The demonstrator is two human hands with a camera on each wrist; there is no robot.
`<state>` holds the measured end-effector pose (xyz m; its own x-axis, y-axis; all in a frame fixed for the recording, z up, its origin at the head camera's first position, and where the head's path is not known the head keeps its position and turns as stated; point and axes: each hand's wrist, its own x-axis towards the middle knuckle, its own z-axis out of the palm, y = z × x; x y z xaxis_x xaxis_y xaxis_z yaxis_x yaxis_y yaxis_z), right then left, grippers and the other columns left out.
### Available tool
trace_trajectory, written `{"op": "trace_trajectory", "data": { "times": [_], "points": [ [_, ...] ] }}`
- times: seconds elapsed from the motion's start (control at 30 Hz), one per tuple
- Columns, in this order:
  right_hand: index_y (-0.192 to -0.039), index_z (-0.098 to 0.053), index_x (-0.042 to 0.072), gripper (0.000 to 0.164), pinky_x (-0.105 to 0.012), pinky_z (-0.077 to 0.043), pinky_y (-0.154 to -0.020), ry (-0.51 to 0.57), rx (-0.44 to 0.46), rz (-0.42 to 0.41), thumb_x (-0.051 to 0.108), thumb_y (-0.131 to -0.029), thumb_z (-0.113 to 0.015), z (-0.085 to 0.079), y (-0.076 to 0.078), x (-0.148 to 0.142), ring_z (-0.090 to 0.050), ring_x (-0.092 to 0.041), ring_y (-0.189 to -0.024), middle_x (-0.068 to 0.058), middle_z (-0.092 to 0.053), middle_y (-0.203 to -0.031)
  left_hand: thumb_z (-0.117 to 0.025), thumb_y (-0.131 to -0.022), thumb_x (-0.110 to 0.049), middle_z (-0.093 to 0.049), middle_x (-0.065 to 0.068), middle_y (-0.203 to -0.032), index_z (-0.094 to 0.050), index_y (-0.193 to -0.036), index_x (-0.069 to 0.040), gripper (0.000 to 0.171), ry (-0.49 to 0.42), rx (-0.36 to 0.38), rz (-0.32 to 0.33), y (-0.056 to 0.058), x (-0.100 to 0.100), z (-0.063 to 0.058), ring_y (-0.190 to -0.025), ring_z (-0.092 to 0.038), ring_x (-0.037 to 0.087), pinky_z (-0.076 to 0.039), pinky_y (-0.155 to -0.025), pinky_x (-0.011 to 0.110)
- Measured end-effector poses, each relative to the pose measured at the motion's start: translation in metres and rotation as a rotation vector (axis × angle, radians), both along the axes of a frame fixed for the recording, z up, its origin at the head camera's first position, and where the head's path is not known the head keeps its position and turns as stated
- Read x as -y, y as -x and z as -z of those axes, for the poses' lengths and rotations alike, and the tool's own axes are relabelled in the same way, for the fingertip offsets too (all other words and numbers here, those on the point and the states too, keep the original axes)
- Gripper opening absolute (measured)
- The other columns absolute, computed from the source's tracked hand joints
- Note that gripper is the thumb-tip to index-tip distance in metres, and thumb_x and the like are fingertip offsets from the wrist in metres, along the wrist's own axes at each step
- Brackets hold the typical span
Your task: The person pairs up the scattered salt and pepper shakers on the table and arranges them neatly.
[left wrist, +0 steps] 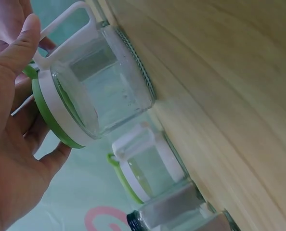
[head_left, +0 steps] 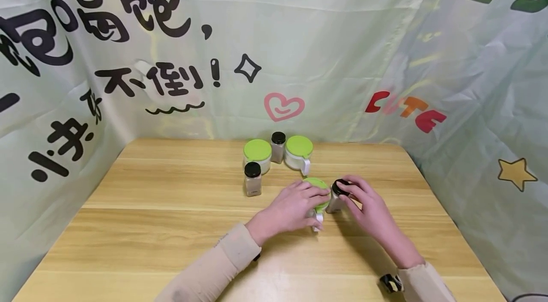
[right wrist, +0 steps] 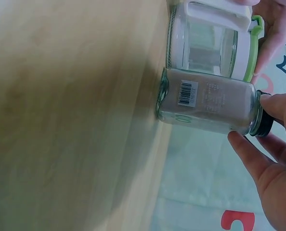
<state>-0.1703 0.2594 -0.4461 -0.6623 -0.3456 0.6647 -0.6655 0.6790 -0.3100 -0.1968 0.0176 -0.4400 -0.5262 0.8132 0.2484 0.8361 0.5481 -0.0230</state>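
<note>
Left fingers (left wrist: 56, 159) span lid (left wrist: 50, 119); right fingers (right wrist: 251, 154) pinch cap (right wrist: 264, 124).

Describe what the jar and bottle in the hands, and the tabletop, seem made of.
Jar: smooth, clear glass or plastic, see-through with highlights; its green lid looks like plastic, evenly coloured. Bottle: probably glass, with greenish edges; its cap likely plastic, opaque black. Tabletop: wood or wood-look laminate, showing pale grain and sheen.

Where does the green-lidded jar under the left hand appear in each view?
Head: the green-lidded jar, below and right of centre, partly covered.
Left wrist: the jar, large, upper left.
Right wrist: the jar, at the top, right of centre.
Shared landmark: the left hand at its lid.
</note>
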Motion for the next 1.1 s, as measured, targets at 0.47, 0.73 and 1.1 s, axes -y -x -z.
{"op": "trace_trajectory", "data": {
  "times": [0.47,0.73,1.1],
  "points": [
    [-0.123,-0.073,0.000,0.053,-0.003,-0.042,-0.099,-0.008,-0.029,-0.030,-0.017,-0.073,-0.082,-0.003,-0.022,-0.017,-0.067,-0.032,-0.105,-0.019,-0.064,-0.127,-0.064,-0.087,-0.070,-0.046,-0.009,-0.160,-0.050,-0.155,-0.026,0.082,0.051,0.009,0.046,-0.014,-0.013,-0.002,-0.142,-0.045,0.013,-0.032,-0.125,0.043],
    [-0.123,-0.073,0.000,0.027,-0.005,-0.046,-0.097,0.005,-0.009,-0.050,0.017,-0.103,-0.066,-0.003,-0.035,-0.030,-0.065,-0.023,-0.108,-0.018,-0.064,-0.128,-0.060,-0.088,-0.072,-0.049,-0.009,-0.158,-0.050,-0.155,-0.027,0.081,0.078,-0.064,0.089,-0.026,-0.024,-0.001,-0.137,-0.048,0.011,-0.035,-0.123,0.036],
    [-0.120,-0.074,0.000,0.055,-0.007,-0.050,-0.093,0.026,0.096,-0.005,-0.024,-0.071,-0.079,-0.005,-0.055,-0.044,-0.055,0.008,-0.118,-0.017,-0.063,-0.127,-0.056,-0.092,-0.072,-0.044,-0.014,-0.161,-0.049,-0.156,-0.031,0.076,0.148,-0.066,0.114,-0.039,-0.039,-0.004,-0.141,-0.044,0.010,-0.037,-0.122,0.039]
  ]
}}
